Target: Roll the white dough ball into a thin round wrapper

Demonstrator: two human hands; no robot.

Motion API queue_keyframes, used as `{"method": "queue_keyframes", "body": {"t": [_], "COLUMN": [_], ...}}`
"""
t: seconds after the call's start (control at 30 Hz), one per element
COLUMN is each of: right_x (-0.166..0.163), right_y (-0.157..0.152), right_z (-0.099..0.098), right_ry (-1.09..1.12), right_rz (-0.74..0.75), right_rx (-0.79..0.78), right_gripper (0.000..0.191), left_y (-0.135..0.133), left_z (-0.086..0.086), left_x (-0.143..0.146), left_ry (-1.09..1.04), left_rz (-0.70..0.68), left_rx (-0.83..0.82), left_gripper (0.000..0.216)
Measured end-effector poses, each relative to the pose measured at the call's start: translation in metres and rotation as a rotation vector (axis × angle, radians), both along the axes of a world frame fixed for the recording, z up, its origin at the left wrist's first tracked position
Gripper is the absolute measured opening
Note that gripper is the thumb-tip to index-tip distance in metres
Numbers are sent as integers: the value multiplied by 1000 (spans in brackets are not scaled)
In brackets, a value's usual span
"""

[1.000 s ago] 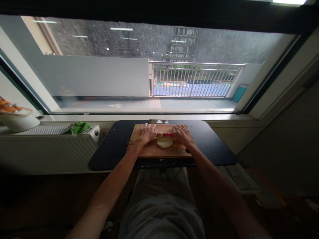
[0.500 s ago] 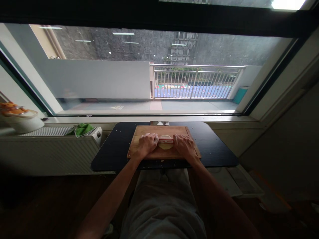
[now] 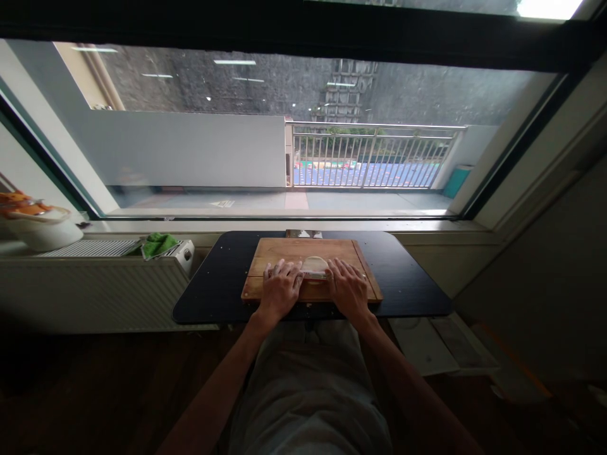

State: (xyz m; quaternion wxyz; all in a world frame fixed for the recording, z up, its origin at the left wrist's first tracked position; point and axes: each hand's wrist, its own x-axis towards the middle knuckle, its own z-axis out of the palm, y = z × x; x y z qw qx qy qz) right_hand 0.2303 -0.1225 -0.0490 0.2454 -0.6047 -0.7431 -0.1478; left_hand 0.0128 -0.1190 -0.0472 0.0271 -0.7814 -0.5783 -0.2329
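A thin rolling pin [image 3: 313, 275] with a pale, printed-looking surface lies crosswise over a round of flat dough [image 3: 315, 261]. Both are on a wooden cutting board [image 3: 263, 249]. My left hand [image 3: 281, 287] rests over the pin's left part, fingers curving forward across it. At the other end my right hand [image 3: 348, 284] bears down on the pin in the same way, and a bit of its tip shows past the fingers. Flour whitens my left fingertips. Most of the dough's near edge is hidden by the pin.
The board lies on a black table [image 3: 406, 278] below a wide window. To the left stands a white radiator [image 3: 109, 287] with a green cloth [image 3: 159, 245] on it. A pale pot [image 3: 45, 232] with something orange on top sits at the far left.
Both hands and the rolling pin have moved back toward my body over the dough. More of the dough's far side shows now. The board has stayed in place.
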Motion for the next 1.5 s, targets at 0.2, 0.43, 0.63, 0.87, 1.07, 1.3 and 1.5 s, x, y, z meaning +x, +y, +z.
{"method": "queue_keyframes", "body": {"t": [0.2, 0.43, 0.63, 0.87, 1.07, 1.3, 1.5], "right_x": [3, 4, 13, 23, 17, 11, 13], "right_y": [21, 49, 71, 83, 106, 132, 124], "right_z": [8, 9, -5, -14, 7, 23, 14], "right_ry": [-10, -94, -189, -264, -177, -164, -117], "right_rz": [-4, -23, -16, 45, 23, 0, 35], "right_rx": [-63, -154, -146, -126, -230, -344, -291], "right_gripper": [55, 51, 51, 56, 50, 42, 47], "left_y": [18, 40, 53, 69, 91, 108, 99], "left_z": [10, 19, 18, 24, 26, 30, 34], "left_x": [3, 7, 8, 11, 16, 19, 17], "left_ry": [5, 78, 87, 113, 67, 117, 122], "left_rz": [7, 29, 31, 47, 90, 95, 97], "left_rx": [-45, -64, -73, -106, -126, -160, -185], "left_gripper": [49, 51, 51, 54, 54, 54, 40]}}
